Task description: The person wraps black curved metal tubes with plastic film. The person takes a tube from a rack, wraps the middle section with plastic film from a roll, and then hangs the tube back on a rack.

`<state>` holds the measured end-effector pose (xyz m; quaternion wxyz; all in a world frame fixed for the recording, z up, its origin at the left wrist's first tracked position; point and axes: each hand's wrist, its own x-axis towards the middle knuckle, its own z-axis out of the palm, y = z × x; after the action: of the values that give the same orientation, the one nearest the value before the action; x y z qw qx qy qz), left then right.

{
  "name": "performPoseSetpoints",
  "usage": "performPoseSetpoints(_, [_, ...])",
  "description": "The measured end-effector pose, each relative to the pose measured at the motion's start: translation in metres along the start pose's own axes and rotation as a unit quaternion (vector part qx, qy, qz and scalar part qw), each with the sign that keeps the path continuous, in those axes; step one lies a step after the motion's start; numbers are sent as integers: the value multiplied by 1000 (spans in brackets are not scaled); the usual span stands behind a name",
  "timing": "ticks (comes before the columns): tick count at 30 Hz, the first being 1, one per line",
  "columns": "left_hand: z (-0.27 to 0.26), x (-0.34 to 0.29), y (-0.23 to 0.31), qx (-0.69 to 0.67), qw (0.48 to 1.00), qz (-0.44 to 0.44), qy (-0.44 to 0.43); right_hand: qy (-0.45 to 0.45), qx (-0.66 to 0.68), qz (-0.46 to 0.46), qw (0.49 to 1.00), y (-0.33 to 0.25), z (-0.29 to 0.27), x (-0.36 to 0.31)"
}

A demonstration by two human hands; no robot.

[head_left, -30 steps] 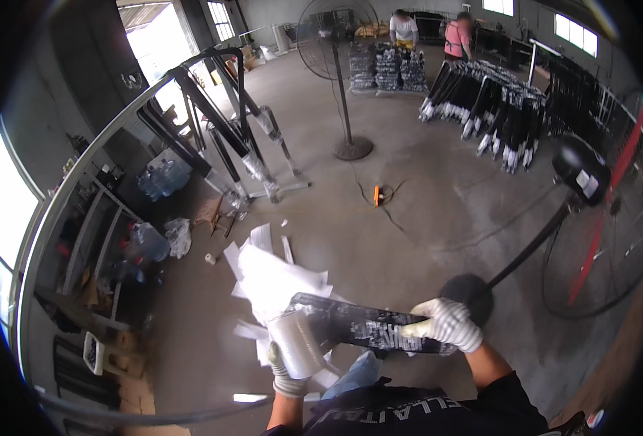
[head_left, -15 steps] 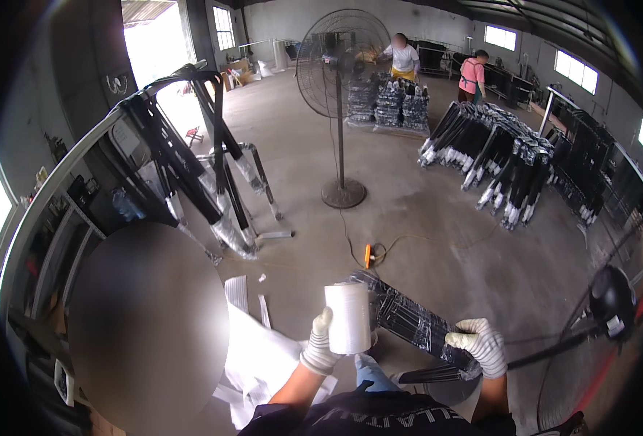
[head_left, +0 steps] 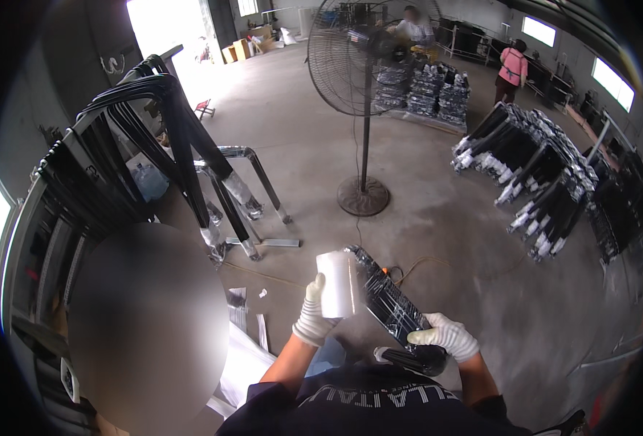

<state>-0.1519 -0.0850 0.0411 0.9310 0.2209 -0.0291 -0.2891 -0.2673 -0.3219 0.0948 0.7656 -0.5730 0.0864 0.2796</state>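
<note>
My gloved left hand (head_left: 312,314) is closed round a roll of clear stretch film (head_left: 338,283), held upright in front of me. Just right of the roll slants a long bundle of black parts (head_left: 392,299), covered in shiny film. At its near end my gloved right hand (head_left: 446,337) grips it, with the thumb lying on top. The bundle's far end reaches up beside the top of the roll. Below my right hand lie more black tubes (head_left: 408,357), partly hidden by the bundle and my shirt.
A pedestal fan (head_left: 365,198) stands ahead. Bent black tubes (head_left: 165,109) hang on a rack at left. Wrapped black frames (head_left: 539,167) are piled at right, stacked bundles (head_left: 437,98) behind the fan. Two people are farther back. White sheeting (head_left: 245,363) lies at lower left.
My view has turned left. Both hands have shifted left in view, still holding the roll and the bundle, which now slants more steeply. The person in pink has turned away.
</note>
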Motion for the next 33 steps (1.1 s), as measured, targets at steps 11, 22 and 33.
performPoseSetpoints(11, [-87, 276, 180, 2, 997, 76, -31, 14, -123, -53, 991, -158, -68, 309])
performPoseSetpoints(22, [-139, 443, 360, -56, 984, 161, -46, -31, -126, -63, 990, -327, -48, 600])
performPoseSetpoints(33, [-216, 516, 444, -65, 977, 172, 109, -72, -112, -8, 991, -386, -8, 890])
